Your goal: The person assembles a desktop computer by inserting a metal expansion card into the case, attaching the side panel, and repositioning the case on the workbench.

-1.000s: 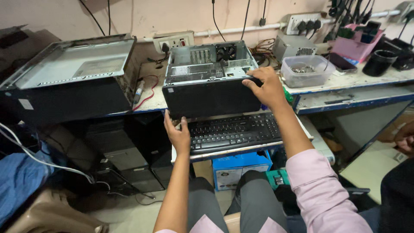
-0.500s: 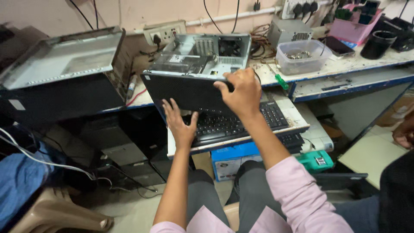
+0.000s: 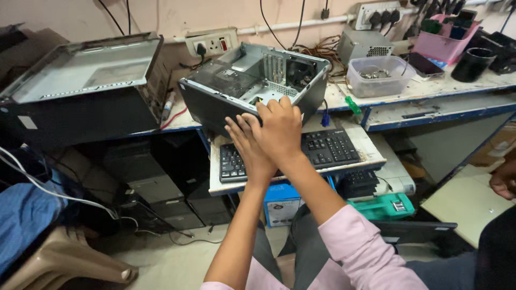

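The open computer case (image 3: 252, 86) at upper centre is grey metal with a black front, and the keyboard (image 3: 322, 150) below it is black on a white tray. At upper right sit a pink bin (image 3: 441, 45) and a black cup (image 3: 474, 63), above the desk (image 3: 446, 96) with its blue edge; a green screwdriver (image 3: 352, 104) lies nearby, and the sleeve (image 3: 365, 252) at the bottom is pale pink.

The open computer case (image 3: 252, 86) is now turning on the tabletop (image 3: 430, 88), one corner swinging toward the person. Both hands, the left hand (image 3: 248, 145) and right hand (image 3: 279, 126), are coming together at its near side, seemingly overlapping.
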